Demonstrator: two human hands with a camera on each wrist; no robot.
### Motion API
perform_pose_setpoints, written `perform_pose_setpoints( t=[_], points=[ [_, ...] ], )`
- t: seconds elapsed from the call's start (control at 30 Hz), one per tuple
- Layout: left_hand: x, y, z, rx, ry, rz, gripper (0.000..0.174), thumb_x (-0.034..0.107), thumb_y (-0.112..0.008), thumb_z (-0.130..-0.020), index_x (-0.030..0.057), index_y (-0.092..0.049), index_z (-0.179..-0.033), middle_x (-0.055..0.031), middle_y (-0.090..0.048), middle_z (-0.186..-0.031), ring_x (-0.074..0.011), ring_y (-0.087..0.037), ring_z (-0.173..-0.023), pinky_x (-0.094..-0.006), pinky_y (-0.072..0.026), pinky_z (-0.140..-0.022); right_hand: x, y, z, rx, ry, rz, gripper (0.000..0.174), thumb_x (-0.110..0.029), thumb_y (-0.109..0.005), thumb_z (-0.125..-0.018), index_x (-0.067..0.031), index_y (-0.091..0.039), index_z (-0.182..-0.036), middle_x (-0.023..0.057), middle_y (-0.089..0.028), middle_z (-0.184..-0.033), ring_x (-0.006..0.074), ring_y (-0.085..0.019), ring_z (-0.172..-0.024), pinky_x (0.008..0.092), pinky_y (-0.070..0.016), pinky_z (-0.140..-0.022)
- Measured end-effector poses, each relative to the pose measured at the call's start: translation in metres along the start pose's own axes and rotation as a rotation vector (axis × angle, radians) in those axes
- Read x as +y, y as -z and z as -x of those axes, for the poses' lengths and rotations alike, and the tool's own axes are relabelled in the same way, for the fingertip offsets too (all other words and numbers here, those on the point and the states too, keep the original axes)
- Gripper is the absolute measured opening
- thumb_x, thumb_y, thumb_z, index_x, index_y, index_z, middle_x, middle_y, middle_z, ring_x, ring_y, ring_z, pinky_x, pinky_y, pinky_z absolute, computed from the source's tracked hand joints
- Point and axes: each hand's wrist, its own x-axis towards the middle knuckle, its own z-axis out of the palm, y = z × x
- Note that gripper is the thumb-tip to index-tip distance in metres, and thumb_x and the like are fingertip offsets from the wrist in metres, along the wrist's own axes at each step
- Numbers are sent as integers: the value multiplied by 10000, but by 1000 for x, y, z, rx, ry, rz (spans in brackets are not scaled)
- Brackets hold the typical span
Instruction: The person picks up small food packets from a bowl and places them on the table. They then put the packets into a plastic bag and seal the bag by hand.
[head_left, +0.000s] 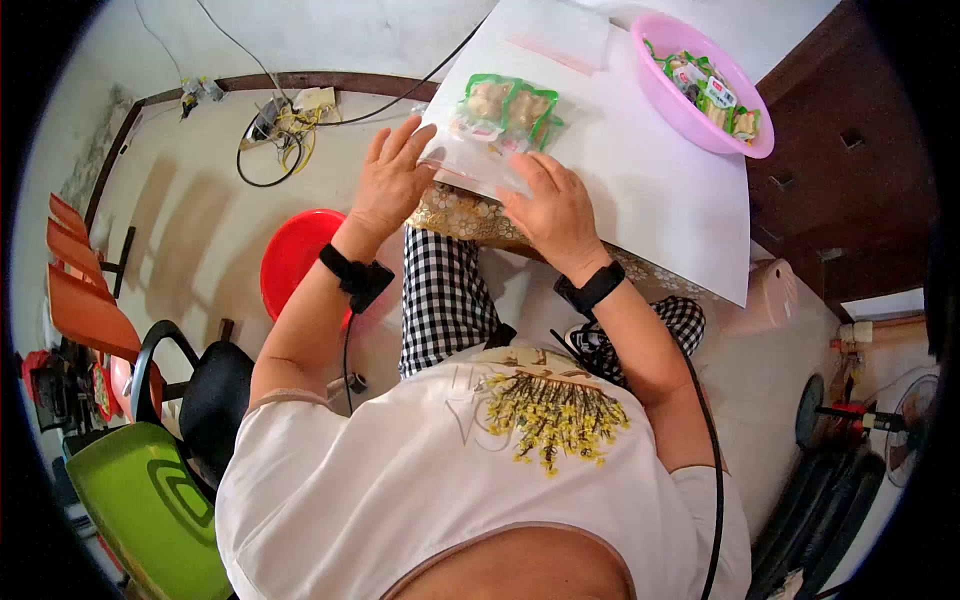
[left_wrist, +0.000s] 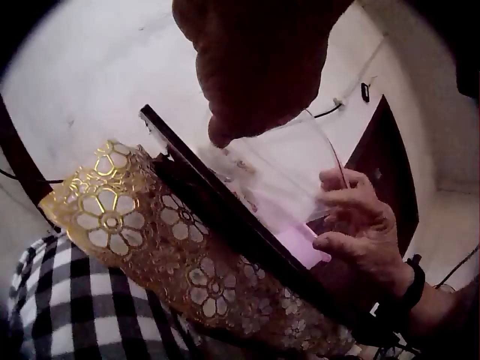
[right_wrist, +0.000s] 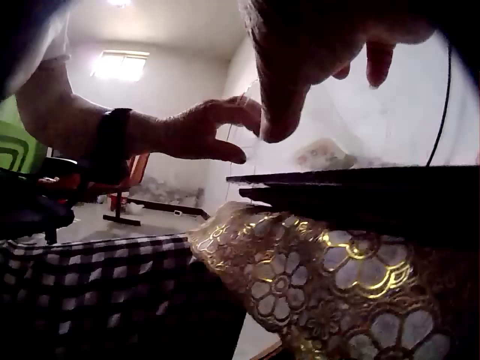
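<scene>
A clear plastic bag (head_left: pixel 462 176) with a pinkish strip along its mouth lies at the near edge of the white table top (head_left: pixel 660 210). Green-edged clear packets (head_left: pixel 512 104) with pale, lumpy food lie at its far end. At the bag's left corner is my left hand (head_left: pixel 395 182), fingers extended and thumb spread apart. My right hand (head_left: pixel 556 212) is over the right side of the mouth, its fingers loosely bent. From the left wrist, the bag's raised edge (left_wrist: pixel 334 156) reaches my right fingers, with the thumb held away from them.
A pink basin (head_left: pixel 650 85) of similar packets stands at the table's far right, and another clear bag (head_left: pixel 565 35) lies at the back. Gold floral cloth (head_left: pixel 460 212) hangs below the near edge. On the floor sits a red basin (head_left: pixel 290 260); chairs (head_left: pixel 140 490) stand at left.
</scene>
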Motion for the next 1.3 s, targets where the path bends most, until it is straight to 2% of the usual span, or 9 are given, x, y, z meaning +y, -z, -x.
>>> perform_pose_setpoints(
  t=[0.13, 0.3, 0.53, 0.63, 0.73, 0.83, 1.03, 1.23, 1.3],
  points=[
    [-16, 11, -21, 56, -91, 45, 142, 147, -703, -721, 97, -615, -820, -23, -592, -966, -238, -556, -1067, -398, -429, -900, 22, 9, -9, -81, -43, -9, 115, -118, -694, -717, -90, -594, -766, 55, -610, -931, 259, -591, -911, 373, -498, -700],
    [-23, 43, -61, 54, -134, 173, 140, 117, -717, -703, 76, -631, -805, -50, -600, -933, -251, -579, -975, -401, -461, -822, 56, 42, -37, -63, -76, -67, 139, -106, -714, -726, -51, -591, -762, 76, -595, -802, 282, -582, -776, 375, -488, -677],
    [-25, 75, -117, 46, -182, 406, 97, 55, -716, -747, 21, -671, -826, -101, -622, -934, -272, -604, -872, -351, -520, -733, 92, 89, -64, -92, -10, -141, 159, -98, -725, -727, -35, -582, -755, 93, -581, -775, 285, -570, -759, 375, -465, -664],
    [-27, 80, -133, 5, -152, 524, 69, 36, -703, -774, 8, -675, -830, -93, -637, -933, -230, -624, -827, -326, -522, -709, 108, 105, -72, -103, -6, -162, 148, -137, -697, -753, -40, -588, -778, 82, -579, -775, 278, -570, -763, 383, -464, -662],
    [-16, 93, -149, -153, 152, 827, 51, 13, -691, -797, -10, -677, -840, -79, -646, -919, -168, -627, -791, -284, -517, -682, 119, 119, -80, -111, -117, -253, 167, -127, -709, -759, -21, -580, -755, 88, -590, -758, 268, -575, -724, 360, -452, -645],
    [-16, 95, -162, -134, 31, 766, 44, -8, -678, -813, -28, -672, -852, -68, -649, -904, -123, -613, -778, -248, -504, -673, 131, 127, -84, -149, -221, -389, 159, -94, -715, -752, -14, -581, -719, 83, -592, -713, 215, -570, -656, 316, -443, -607],
    [-11, 89, -174, -118, 44, 870, 37, -14, -669, -831, -6, -677, -867, -40, -649, -857, -97, -599, -760, -225, -491, -672, 147, 140, -84, -193, -292, -545, 205, -48, -718, -744, -2, -532, -671, 30, -512, -590, 97, -484, -578, 257, -396, -543],
    [-2, 90, -177, -209, 177, 903, 22, -23, -665, -837, -7, -665, -853, -17, -643, -844, -67, -599, -812, -207, -497, -701, 151, 156, -81, -265, -350, -556, 260, -32, -736, -727, -15, -486, -656, -1, -482, -600, 71, -436, -580, 254, -370, -532],
    [-1, 87, -177, -200, 182, 931, 43, 22, -688, -829, 6, -679, -868, -10, -655, -802, -59, -579, -723, -204, -483, -638, 154, 158, -80, -272, -347, -576, 227, -30, -734, -730, -15, -513, -680, -4, -484, -603, 67, -444, -590, 248, -380, -544]
  ],
)
